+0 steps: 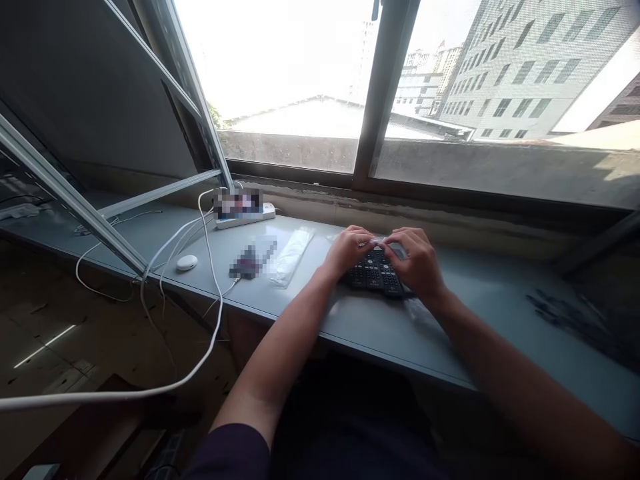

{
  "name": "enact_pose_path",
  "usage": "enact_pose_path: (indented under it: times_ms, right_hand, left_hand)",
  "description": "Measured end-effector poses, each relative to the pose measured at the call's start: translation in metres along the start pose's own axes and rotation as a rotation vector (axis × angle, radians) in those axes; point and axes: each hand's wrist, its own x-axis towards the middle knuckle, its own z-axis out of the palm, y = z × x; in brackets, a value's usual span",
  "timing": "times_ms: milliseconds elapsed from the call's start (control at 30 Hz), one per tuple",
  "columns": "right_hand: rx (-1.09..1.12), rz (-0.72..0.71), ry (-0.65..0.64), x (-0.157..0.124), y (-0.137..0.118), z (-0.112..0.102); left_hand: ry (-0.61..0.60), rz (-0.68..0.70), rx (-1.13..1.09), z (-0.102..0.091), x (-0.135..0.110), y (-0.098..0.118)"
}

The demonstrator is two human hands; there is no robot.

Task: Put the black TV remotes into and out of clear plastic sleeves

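Several black remote controls lie side by side on the grey worktop, their button faces up. Just above their far ends, my left hand and my right hand come close together, fingertips pinching a piece of clear plastic, apparently a thin bag. Both hands are closed on it. My fingers hide part of the plastic and the upper parts of the remotes. More crumpled clear plastic lies below my right wrist.
Left of my arms are a flat clear plastic packet, a blurred-out device on a cable, a round white case and a white power strip. A white cable loops over the edge. Dark items lie right.
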Motion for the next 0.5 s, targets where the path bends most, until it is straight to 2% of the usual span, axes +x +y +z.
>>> enact_pose_path:
  times_ms: [167,500]
  right_hand:
    - [0.043,-0.03,-0.03,0.0008,-0.0026,0.0015]
    - [0.002,-0.02,0.003,0.0004,-0.0011,0.001]
  left_hand:
    - [-0.052,0.027,0.05,-0.0029,0.0003,0.0022]
    - [-0.107,0.071,0.099,-0.0026,0.0017,0.0051]
